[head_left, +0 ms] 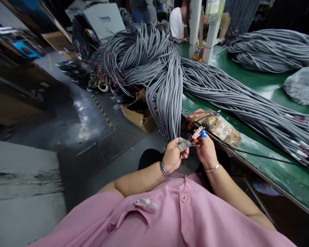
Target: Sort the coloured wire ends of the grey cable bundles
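My left hand (173, 156) is closed around the end of a grey cable (170, 116) hanging from the big bundle, its taped fingertips pinching the stripped coloured wires (193, 142). My right hand (206, 149) is closed too, its fingers at the same wire ends, with a blue cap on one fingertip and a small pinkish tool (197, 132) beside it. Both hands are in front of my pink shirt, just off the edge of the green table (273, 164).
A huge bundle of grey cables (149, 61) drapes over the table's end and stretches right. A taped brown block with wires (217, 127) lies on the table edge. Below stand an open cardboard box (139, 115) and dark floor. Another cable coil (273, 49), a plastic bag (302, 85) and other people are farther back.
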Demonstrator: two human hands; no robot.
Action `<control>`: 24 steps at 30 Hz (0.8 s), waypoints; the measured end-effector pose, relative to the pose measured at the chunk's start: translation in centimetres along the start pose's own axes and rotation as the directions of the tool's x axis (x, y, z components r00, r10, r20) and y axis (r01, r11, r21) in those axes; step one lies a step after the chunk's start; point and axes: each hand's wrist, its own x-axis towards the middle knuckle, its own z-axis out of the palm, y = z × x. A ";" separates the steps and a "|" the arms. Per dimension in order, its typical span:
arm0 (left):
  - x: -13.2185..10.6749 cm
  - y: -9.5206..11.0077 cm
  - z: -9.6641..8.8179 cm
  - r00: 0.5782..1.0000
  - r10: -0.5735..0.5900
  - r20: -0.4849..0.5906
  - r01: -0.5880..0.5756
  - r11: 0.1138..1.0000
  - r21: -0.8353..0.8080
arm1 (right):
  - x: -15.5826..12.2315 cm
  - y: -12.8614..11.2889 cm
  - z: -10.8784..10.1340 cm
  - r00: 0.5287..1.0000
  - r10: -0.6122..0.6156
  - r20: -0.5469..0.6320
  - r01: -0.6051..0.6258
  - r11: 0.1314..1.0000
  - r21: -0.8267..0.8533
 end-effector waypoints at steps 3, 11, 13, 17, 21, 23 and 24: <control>0.2 -0.1 0.1 1.000 -0.003 -0.009 0.003 1.000 0.000 | 0.3 0.5 -0.5 0.983 -0.157 -0.096 0.138 0.974 -0.181; 0.5 -0.3 0.3 1.000 -0.003 -0.003 0.003 1.000 0.016 | 0.9 -0.2 0.2 0.988 0.126 0.085 -0.138 0.978 0.156; 0.5 -0.4 0.3 1.000 -0.002 -0.002 0.002 1.000 0.029 | 1.0 -0.3 0.4 0.989 0.131 0.068 -0.143 0.968 0.209; 0.6 -0.6 0.3 1.000 -0.001 0.001 0.001 0.999 0.051 | 1.1 -0.2 0.7 0.992 0.116 0.041 -0.123 0.960 0.253; 0.5 -0.7 0.1 1.000 -0.007 0.004 0.007 0.998 0.055 | 0.8 -0.2 0.6 0.983 0.172 0.063 -0.183 0.947 0.263; 0.3 -0.6 0.0 1.000 -0.010 0.005 0.010 0.999 0.045 | 0.6 -0.3 0.4 0.973 0.207 0.097 -0.226 0.937 0.265; 0.1 -0.5 0.0 1.000 -0.010 0.004 0.010 0.999 0.036 | 0.5 -0.5 0.3 0.967 0.225 0.120 -0.249 0.933 0.261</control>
